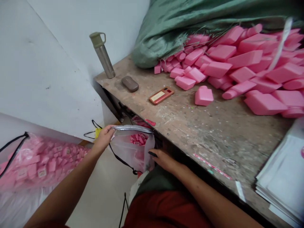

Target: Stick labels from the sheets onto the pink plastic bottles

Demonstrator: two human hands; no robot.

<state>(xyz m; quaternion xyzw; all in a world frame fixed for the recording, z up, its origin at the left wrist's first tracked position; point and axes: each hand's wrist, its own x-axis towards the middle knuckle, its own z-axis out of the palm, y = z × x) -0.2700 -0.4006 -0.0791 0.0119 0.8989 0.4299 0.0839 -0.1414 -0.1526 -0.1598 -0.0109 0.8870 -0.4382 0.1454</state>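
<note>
Your left hand (104, 137) pinches the clear bag (122, 152), which hangs to that hand's right, mouth stretched rightward; your right hand (164, 159) (whether gripping, I cannot tell) is at the bag's far side.

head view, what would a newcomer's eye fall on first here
Probably the pink bottles, heaped on the table at upper right beside the green sack. Next, the steel flask on the table's far left corner. Below the table edge, the left hand grips the rim of a clear bag, with the right hand at its other side.
</note>
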